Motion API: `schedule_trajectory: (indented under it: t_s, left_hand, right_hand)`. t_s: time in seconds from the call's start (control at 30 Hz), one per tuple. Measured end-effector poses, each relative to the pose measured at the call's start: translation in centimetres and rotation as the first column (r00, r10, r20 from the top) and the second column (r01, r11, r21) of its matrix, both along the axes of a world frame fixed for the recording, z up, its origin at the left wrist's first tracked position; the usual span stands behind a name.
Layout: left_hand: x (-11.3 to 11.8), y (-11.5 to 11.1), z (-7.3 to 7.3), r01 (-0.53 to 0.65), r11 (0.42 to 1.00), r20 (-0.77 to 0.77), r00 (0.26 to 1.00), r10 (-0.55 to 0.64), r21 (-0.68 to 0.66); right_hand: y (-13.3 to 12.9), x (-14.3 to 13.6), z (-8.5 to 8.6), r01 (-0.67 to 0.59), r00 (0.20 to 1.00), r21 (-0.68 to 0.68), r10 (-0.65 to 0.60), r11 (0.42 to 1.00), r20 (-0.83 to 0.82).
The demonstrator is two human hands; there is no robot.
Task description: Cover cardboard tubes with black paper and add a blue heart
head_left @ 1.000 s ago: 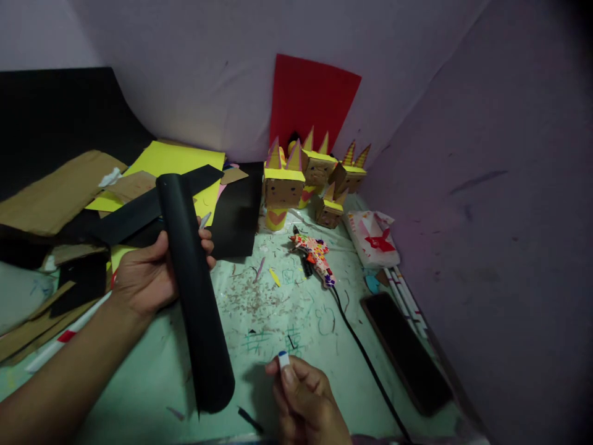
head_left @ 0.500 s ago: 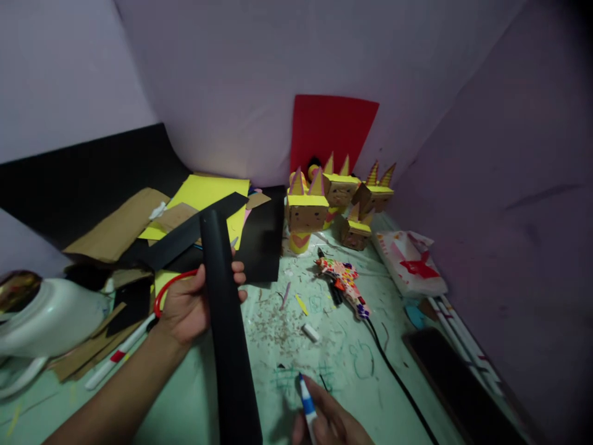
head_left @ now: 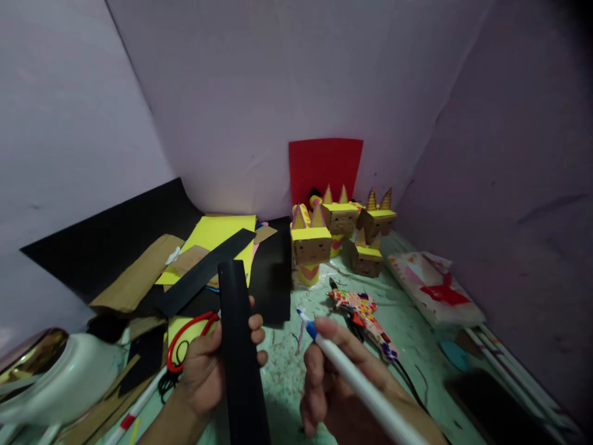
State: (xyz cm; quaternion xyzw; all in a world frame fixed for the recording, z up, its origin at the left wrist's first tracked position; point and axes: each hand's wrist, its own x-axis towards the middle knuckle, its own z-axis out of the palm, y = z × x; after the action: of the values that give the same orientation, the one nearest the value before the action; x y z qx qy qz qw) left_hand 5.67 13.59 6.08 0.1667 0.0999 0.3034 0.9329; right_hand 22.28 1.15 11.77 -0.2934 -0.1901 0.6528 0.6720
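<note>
My left hand (head_left: pixel 208 371) is wrapped round a long black strip (head_left: pixel 241 364), which it holds upright and slightly tilted, the fingertips showing on its right side. Between the thumb and fingers of my right hand (head_left: pixel 333 377) is a white marker (head_left: pixel 361 389) with a blue band, its blue tip pointing up and left. The tip is to the right of the strip and apart from it. Beyond my right hand lies a floral-patterned glue gun (head_left: pixel 364 315). Red-handled scissors (head_left: pixel 185 330) lie partly behind my left hand.
Cardboard figures with yellow tops (head_left: pixel 311 244) stand before a red sheet (head_left: pixel 324 167). Yellow paper (head_left: pixel 204 238), black sheets (head_left: pixel 273 281) and cardboard (head_left: pixel 134 278) are at the left. A white object (head_left: pixel 88 368) is at the lower left; a plastic packet (head_left: pixel 440 290) and dark phone (head_left: pixel 495 405) at the right.
The view has tilted up. My right hand has risen with the marker, which now shows more of its white body. The black strip is still in my left hand and sits lower in view.
</note>
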Motion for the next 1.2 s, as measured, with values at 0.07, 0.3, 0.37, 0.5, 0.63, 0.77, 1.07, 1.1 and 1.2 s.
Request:
schedule_trajectory:
  t_s: [0.07, 0.3, 0.37, 0.5, 0.63, 0.77, 1.07, 1.1, 1.2]
  left_hand:
    - [0.0, 0.0, -0.4, 0.015, 1.0, 0.038, 0.999, -0.016, 0.014]
    - [0.0, 0.3, -1.7, 0.053, 0.998, 0.08, 0.995, -0.051, -0.019]
    - [0.0, 0.3, -1.7, 0.049, 0.998, 0.07, 0.996, -0.047, -0.027]
    - [-0.1, 0.4, -1.7, 0.059, 0.998, 0.046, 0.997, -0.058, -0.025]
    - [-0.2, 0.3, -1.5, 0.071, 0.997, 0.022, 0.997, -0.071, 0.0]
    - [-0.1, 0.3, -1.3, 0.062, 0.998, 0.014, 0.998, -0.062, -0.002]
    - [0.0, 0.3, -1.3, 0.087, 0.996, 0.056, 0.995, -0.087, 0.013]
    - [0.0, 0.3, -1.2, 0.087, 0.996, 0.046, 0.995, -0.088, 0.013]
    - [0.1, 0.3, -1.1, 0.1, 0.995, 0.054, 0.993, -0.101, 0.016]
  right_hand:
    - [1.9, -0.1, 0.6, 0.051, 0.998, 0.074, -0.053, 0.996, 0.032]
    - [6.3, -0.4, -0.4, 0.417, 0.812, 0.132, -0.434, 0.899, 0.39]
    - [6.7, -0.6, -0.8, 0.47, 0.752, 0.145, -0.481, 0.871, 0.45]
    - [6.9, -1.2, -1.3, 0.424, 0.772, 0.107, -0.421, 0.899, 0.477]
    - [6.9, -1.8, -1.3, 0.296, 0.886, 0.017, -0.281, 0.955, 0.369]
    - [6.9, -2.1, -1.0, 0.223, 0.922, 0.001, -0.211, 0.975, 0.326]
    - [6.9, -2.3, -1.1, 0.238, 0.878, 0.021, -0.224, 0.971, 0.422]
    - [6.9, -2.2, -1.3, 0.225, 0.874, 0.029, -0.215, 0.974, 0.437]
    - [6.9, -2.2, -1.8, 0.18, 0.866, 0.029, -0.173, 0.983, 0.469]
